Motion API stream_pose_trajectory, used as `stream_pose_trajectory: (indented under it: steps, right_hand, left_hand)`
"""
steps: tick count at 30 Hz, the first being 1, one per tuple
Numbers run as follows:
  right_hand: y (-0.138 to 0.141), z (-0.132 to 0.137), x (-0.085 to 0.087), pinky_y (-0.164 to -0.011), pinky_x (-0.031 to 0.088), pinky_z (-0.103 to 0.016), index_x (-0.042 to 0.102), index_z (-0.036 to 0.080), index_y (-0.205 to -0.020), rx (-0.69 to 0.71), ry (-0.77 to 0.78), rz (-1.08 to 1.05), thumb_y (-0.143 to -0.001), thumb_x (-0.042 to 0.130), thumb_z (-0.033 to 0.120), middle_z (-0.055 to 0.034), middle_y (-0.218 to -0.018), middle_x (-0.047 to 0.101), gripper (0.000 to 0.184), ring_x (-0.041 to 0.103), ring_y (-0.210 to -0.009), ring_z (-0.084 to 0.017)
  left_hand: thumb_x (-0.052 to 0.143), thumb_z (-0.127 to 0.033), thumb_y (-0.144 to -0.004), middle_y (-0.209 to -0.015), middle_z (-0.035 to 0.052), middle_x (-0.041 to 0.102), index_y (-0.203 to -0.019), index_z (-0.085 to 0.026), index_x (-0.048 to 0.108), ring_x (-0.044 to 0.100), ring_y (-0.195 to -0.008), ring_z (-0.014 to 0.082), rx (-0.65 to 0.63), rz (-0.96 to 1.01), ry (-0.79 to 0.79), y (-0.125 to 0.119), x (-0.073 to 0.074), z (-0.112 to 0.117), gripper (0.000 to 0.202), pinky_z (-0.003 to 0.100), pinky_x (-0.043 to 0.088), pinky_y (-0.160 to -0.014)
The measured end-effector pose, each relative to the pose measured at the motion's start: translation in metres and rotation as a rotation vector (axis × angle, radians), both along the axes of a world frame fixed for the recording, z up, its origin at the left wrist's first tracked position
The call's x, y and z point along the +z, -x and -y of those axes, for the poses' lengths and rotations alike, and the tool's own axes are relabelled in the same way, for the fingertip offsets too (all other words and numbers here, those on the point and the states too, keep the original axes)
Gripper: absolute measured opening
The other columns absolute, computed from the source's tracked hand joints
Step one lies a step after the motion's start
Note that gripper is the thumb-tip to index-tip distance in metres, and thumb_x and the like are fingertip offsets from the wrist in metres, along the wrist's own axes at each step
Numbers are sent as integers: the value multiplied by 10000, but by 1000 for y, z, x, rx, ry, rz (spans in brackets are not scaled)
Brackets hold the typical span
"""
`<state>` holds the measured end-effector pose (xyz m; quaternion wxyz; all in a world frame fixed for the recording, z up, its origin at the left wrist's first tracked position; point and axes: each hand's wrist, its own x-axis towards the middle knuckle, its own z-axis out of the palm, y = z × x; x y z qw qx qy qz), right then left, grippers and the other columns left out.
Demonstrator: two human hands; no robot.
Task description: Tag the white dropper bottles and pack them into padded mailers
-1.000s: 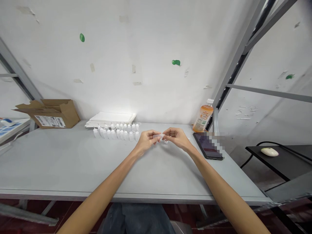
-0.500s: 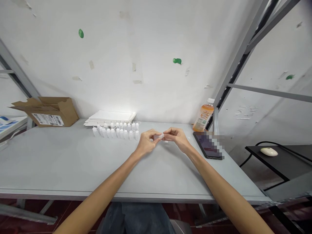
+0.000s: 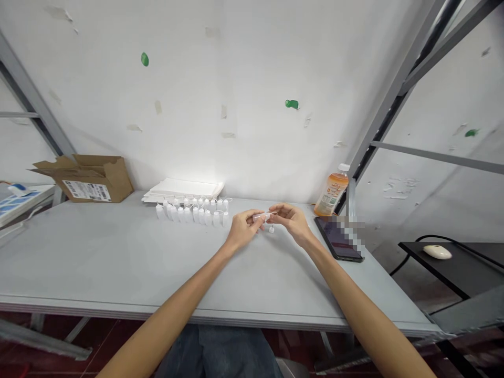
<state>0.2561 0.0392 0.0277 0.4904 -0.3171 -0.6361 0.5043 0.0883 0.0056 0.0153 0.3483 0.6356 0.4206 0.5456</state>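
Note:
My left hand (image 3: 244,229) is closed round the body of a small translucent plastic bottle (image 3: 258,216), which lies sideways between my hands above the table. At the bottle's neck end, my right hand (image 3: 292,222) pinches the top, its fingertips hiding most of it. A small white cap (image 3: 271,230) dangles just beneath my right fingertips, seemingly on a thin strap. To the left of my hands, several similar small white bottles (image 3: 196,214) stand upright in two rows, with white caps and looped straps.
Behind the bottles lies a stack of white sheets (image 3: 183,187). An open cardboard box (image 3: 94,181) sits at the back left of the grey table (image 3: 118,257). On the right are an orange drink bottle (image 3: 332,194) and a dark phone (image 3: 336,239); a metal frame (image 3: 384,118) rises behind them.
The view has shifted slightly. More of the bottle shows between my hands, and the small cap now hangs lower and plainer below my right fingers.

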Motion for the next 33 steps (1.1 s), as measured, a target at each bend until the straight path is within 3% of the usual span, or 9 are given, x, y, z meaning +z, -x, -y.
stream_pose_trajectory:
  steps: [4, 7, 9, 11, 14, 18, 23, 27, 33]
  right_hand:
    - [-1, 0, -2, -702, 556, -349, 663, 177, -897, -44, -122, 114, -677, 739, 386, -68, -937, 673, 313, 636, -835, -194]
    - [-3, 0, -2, -670, 563, -318, 664, 231, -1007, -127, -228, 181, -698, 723, 380, -89, -1236, 581, 349, 595, -1037, -239]
    - [-4, 2, 0, -696, 566, -324, 659, 258, -1058, -159, -246, 218, -696, 729, 369, -85, -1323, 528, 385, 558, -1126, -261]
    - [-4, 4, 1, -754, 563, -348, 669, 248, -1058, -124, -212, 246, -703, 729, 371, -92, -1278, 569, 380, 544, -1157, -270]
    - [-3, 8, 4, -762, 567, -389, 675, 202, -1037, 83, -101, 211, -761, 675, 417, -99, -1081, 665, 350, 624, -1017, -255]
    - [-1, 11, 5, -704, 573, -386, 663, 176, -1008, 250, -29, 123, -791, 643, 440, -71, -925, 688, 343, 668, -804, -206]
    - [-2, 5, 1, -614, 522, -284, 660, 144, -763, 183, -60, 189, -766, 670, 422, -52, -747, 675, 278, 627, -671, -156]
    - [-4, -2, -3, -601, 508, -263, 637, 149, -811, 117, -18, 170, -784, 642, 411, -62, -782, 701, 263, 640, -676, -153]
    - [-9, -7, -2, -443, 495, -235, 608, 155, -867, 46, 115, 175, -791, 612, 398, -71, -793, 695, 254, 651, -621, -166]
  left_hand:
    - [671, -427, -760, -599, 28, 628, -924, -104, 693, 528, -495, 110, -81, 83, 79, 4, 0, -2, 363, 252, 445, -557]
    - [706, -409, -729, -604, 30, 634, -943, -98, 691, 546, -520, 118, -74, 123, 90, 6, 1, -1, 378, 261, 456, -583]
    - [716, -397, -722, -602, 29, 633, -953, -96, 696, 553, -528, 122, -78, 112, 85, 6, 1, -1, 380, 265, 462, -589]
    - [724, -381, -715, -587, 20, 620, -971, -96, 703, 551, -529, 123, -81, 98, 84, 7, 1, 0, 383, 267, 462, -587]
    - [714, -364, -729, -588, 18, 611, -969, -107, 724, 531, -533, 118, -84, 55, 53, 10, 0, 0, 352, 263, 445, -575]
    - [661, -362, -784, -790, 65, 682, -933, -153, 752, 500, -542, 100, -107, -5, -14, 10, 0, 3, 273, 257, 426, -553]
    - [706, -271, -732, -877, 79, 699, -839, -186, 776, 617, -810, 184, -288, -93, -49, -12, -6, 15, 153, 277, 487, -718]
    - [681, -294, -747, -616, 29, 638, -972, -131, 748, 575, -562, 130, -246, -55, 107, -23, -14, 17, 286, 274, 495, -606]
    - [700, -364, -734, -619, 24, 633, -1024, -83, 714, 577, -533, 118, -203, 44, 134, -15, -15, 10, 403, 272, 511, -571]
